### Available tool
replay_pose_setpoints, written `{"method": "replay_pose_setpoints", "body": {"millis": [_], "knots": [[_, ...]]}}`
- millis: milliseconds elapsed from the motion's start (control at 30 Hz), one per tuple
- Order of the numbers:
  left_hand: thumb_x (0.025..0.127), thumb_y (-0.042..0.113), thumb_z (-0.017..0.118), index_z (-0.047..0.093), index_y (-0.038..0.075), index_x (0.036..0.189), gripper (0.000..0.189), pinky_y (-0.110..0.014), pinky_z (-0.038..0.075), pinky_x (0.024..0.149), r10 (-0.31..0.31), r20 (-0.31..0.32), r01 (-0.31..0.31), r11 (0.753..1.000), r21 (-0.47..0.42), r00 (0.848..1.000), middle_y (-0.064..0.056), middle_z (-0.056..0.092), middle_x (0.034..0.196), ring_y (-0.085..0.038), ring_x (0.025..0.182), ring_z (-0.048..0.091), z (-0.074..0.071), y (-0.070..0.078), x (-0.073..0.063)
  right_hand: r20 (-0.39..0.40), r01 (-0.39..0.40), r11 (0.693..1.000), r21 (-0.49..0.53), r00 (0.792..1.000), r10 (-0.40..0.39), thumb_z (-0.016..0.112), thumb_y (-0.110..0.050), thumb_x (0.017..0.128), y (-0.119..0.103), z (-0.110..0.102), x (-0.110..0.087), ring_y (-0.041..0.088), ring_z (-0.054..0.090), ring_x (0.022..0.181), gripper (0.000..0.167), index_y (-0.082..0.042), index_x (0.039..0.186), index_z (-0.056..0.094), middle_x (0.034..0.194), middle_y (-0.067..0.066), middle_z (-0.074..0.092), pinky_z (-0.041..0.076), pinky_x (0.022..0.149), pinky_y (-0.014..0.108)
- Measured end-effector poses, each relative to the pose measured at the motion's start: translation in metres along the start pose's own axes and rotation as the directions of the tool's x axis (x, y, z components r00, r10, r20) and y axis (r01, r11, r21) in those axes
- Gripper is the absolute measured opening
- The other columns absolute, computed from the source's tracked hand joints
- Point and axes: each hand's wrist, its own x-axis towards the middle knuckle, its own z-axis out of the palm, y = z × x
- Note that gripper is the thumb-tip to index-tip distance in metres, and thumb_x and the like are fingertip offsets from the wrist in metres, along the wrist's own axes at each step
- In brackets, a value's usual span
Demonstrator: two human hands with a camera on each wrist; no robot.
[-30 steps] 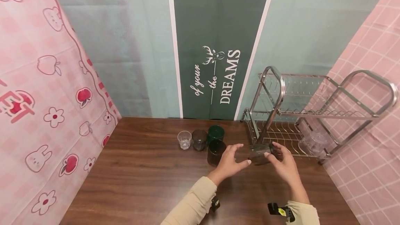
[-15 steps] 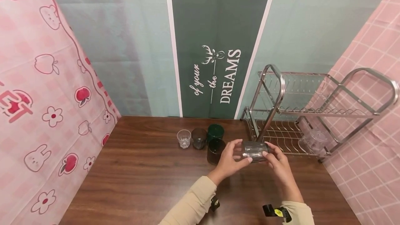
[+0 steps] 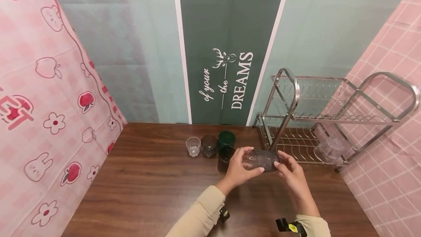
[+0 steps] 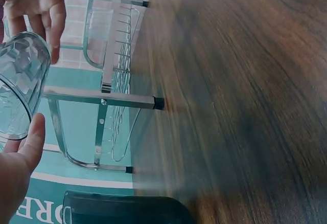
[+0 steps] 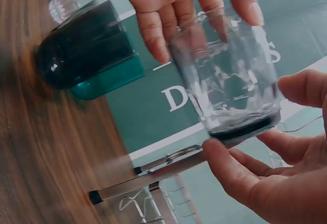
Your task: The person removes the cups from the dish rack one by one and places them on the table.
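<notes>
A see-through smoky grey glass tumbler (image 3: 265, 160) lies sideways in the air between both hands, its rim toward the left and its base toward the right. My left hand (image 3: 239, 169) holds it about the rim end, thumb in front and fingers at the back. The right hand (image 3: 294, 174) grips the base end with thumb and fingertips. In the right wrist view the tumbler (image 5: 230, 81) shows faceted sides and a thick dark bottom. Just left of the left hand, a dark tumbler (image 3: 225, 159) stands on the wooden table (image 3: 158, 193), partly hidden by the fingers.
Behind the dark tumbler stands a green one (image 3: 227, 139). A grey glass (image 3: 209, 146) and a small clear glass (image 3: 193, 147) are lined up to its left. A two-tier metal dish rack (image 3: 297, 100) stands at right, with clear glassware (image 3: 331, 148) on its lower tier.
The tumbler has moved left with the right hand and turned so its rim meets the left hand. The left hand, apart from it earlier, now holds the rim end.
</notes>
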Motion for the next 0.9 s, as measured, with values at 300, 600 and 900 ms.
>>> {"method": "replay_pose_setpoints", "body": {"millis": [300, 600, 900], "knots": [[0.069, 0.023, 0.082, 0.052, 0.014, 0.123, 0.063, -0.023, 0.05, 0.07, 0.054, -0.006, -0.052, 0.99, 0.129, 0.999, -0.004, 0.05, 0.111, -0.017, 0.097, 0.053, -0.01, 0.001, -0.004, -0.003, 0.131, 0.94, -0.315, 0.99, -0.139, 0.057, -0.011, 0.093, -0.003, -0.002, -0.002, 0.02, 0.055, 0.102, 0.044, 0.007, 0.131, 0.043, 0.12, 0.025, 0.05, 0.047, 0.076, 0.02], [0.065, 0.029, 0.083, 0.055, 0.011, 0.12, 0.064, -0.019, 0.045, 0.062, 0.144, -0.006, -0.135, 0.941, 0.309, 0.99, -0.004, 0.05, 0.106, -0.017, 0.076, 0.052, -0.027, 0.006, -0.009, 0.136, 0.308, 0.706, -0.637, 0.947, -0.291, 0.068, -0.011, 0.084, -0.006, -0.008, 0.003, 0.045, 0.047, 0.108, 0.045, 0.006, 0.122, 0.052, 0.119, 0.028, 0.05, 0.036, 0.083, 0.059], [0.066, 0.037, 0.081, 0.056, 0.017, 0.121, 0.064, -0.025, 0.042, 0.082, 0.082, 0.029, -0.086, 0.9, 0.427, 0.996, -0.004, 0.05, 0.107, -0.02, 0.095, 0.052, -0.044, 0.019, -0.007, 0.198, 0.337, 0.585, -0.738, 0.936, -0.29, 0.07, -0.01, 0.08, -0.006, -0.023, 0.015, 0.053, 0.04, 0.109, 0.044, 0.006, 0.118, 0.055, 0.119, 0.037, 0.043, 0.031, 0.085, 0.064]]}}
